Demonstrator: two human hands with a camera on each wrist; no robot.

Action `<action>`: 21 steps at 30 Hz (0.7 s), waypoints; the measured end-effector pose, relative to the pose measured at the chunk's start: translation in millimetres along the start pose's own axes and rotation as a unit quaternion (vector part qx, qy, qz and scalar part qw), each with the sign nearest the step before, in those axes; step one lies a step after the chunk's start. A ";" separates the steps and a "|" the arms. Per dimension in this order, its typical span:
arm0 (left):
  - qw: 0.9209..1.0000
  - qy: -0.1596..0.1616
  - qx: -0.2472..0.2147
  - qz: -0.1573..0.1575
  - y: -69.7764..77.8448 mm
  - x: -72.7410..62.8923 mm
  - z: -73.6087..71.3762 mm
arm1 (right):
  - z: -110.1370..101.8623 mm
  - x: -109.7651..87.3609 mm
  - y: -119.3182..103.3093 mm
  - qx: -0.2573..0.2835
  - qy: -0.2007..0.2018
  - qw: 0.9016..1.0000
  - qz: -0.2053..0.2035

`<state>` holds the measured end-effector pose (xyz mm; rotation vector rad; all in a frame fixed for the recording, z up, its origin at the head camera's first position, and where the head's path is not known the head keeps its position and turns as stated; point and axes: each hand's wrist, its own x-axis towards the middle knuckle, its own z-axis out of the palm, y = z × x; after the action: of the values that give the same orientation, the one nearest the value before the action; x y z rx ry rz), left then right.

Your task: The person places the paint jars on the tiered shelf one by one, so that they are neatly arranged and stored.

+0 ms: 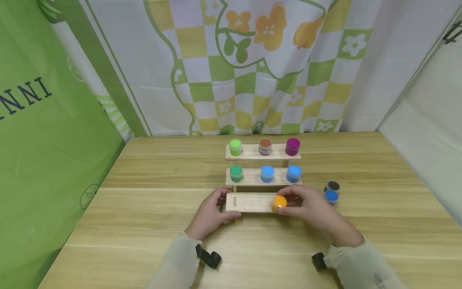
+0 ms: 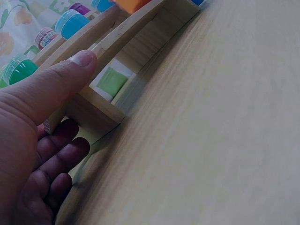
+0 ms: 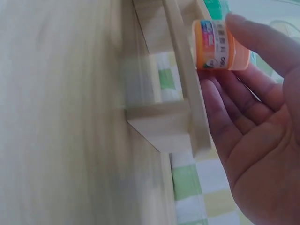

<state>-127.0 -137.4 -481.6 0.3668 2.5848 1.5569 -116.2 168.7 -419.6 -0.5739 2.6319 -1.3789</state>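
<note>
A three-tier wooden rack [image 1: 252, 202] stands on the table. My left hand [image 1: 213, 212] grips the left end of its lowest shelf; in the left wrist view the thumb [image 2: 77, 63] lies on the front edge and the fingers curl beneath. Near the right end of that shelf, my right hand [image 1: 306, 204] pinches an orange paint jar [image 1: 279, 203] between thumb and fingers. The right wrist view shows the jar's printed label [image 3: 220, 44], with its base at the shelf's surface. Whether it bears fully on the wood, I cannot tell.
Green [image 1: 236, 173] and two blue jars [image 1: 267, 174] sit on the middle shelf. Above are light green [image 1: 235, 147], brown [image 1: 265, 147] and purple jars [image 1: 292, 147]. A black-lidded jar [image 1: 332, 186] and a dark blue jar [image 1: 331, 197] stand on the table beyond the right hand.
</note>
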 end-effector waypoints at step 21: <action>1.000 -0.003 -0.002 -0.008 2.2 0.0 0.4 | 42.0 10.4 -10.0 0.042 0.047 0.997 0.037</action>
<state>-126.6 -136.1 -479.8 0.3486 2.5726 1.5543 -111.6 127.3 -435.1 -0.4061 2.6226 -1.5220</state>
